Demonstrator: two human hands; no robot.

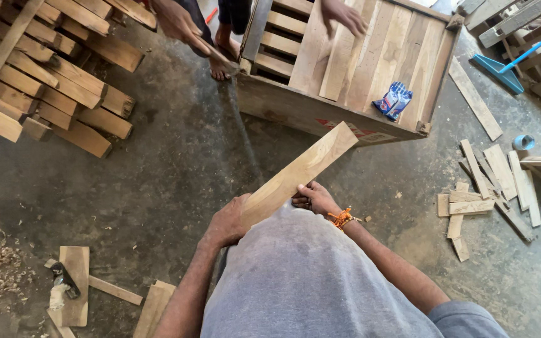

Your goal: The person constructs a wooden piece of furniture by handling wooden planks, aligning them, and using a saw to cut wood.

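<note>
Both my hands hold a pale wooden plank (302, 169) that slants up to the right in front of my chest. My left hand (226, 222) grips its lower end from the left. My right hand (314, 199) holds the plank's underside near the middle, an orange band on that wrist. The plank's far end points toward a large wooden frame (295, 109) lying on the concrete floor. My grey shirt hides the plank's near end.
Another person's hands (342, 14) and bare feet (220, 62) are at the frame's far side. A blue packet (394, 99) lies on its boards. Stacked timber (51, 81) fills the left, offcuts (489, 181) lie at right, a hand plane (65, 280) and shavings at lower left.
</note>
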